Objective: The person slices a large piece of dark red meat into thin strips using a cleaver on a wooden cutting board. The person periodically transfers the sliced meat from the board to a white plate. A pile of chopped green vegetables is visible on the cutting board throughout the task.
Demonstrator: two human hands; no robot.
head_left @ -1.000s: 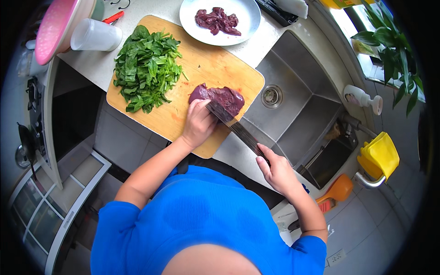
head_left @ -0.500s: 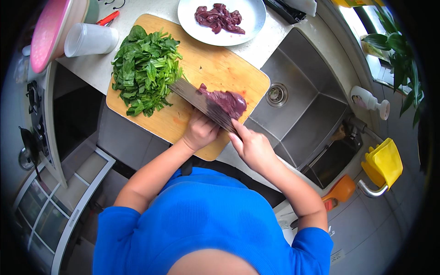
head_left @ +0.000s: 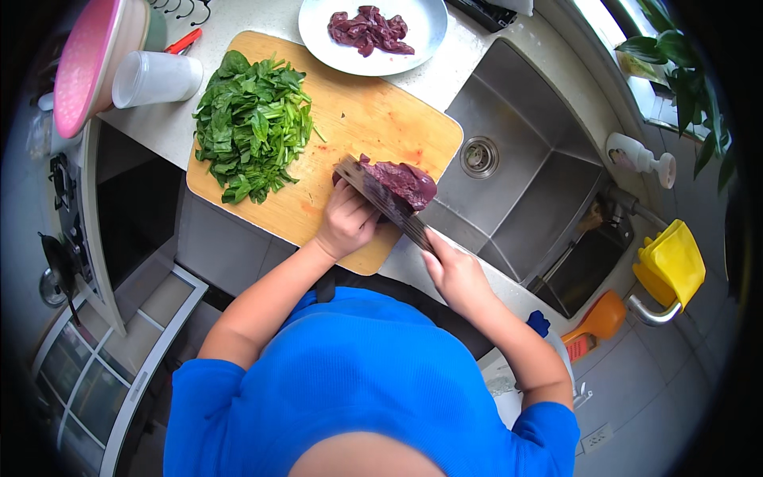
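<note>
My right hand (head_left: 459, 277) grips the handle of a wide-bladed kitchen knife (head_left: 385, 197). The blade slants across a piece of dark red raw liver (head_left: 404, 184), with most of the meat visible on its far right side. Close against the near side of the blade, my left hand (head_left: 348, 219) curls its fingers over the liver, partly hiding it. Beneath them lies a wooden cutting board (head_left: 358, 115). A heap of chopped leafy greens (head_left: 253, 127) covers the board's left part. Behind the board, a white plate (head_left: 318, 52) bears several liver slices (head_left: 370, 32).
To the right is a steel sink (head_left: 509, 119) with a drain. A white plastic cup (head_left: 157, 78) and a pink-rimmed basin (head_left: 86, 60) stand at left, near a red-handled tool (head_left: 184, 40). Yellow gloves (head_left: 671, 266) hang over the faucet (head_left: 653, 312) at right.
The knife blade has drawn toward the lower right, its tip leaving the edge of the greens. My right hand has moved slightly right and down with it. My left hand stays on the liver.
</note>
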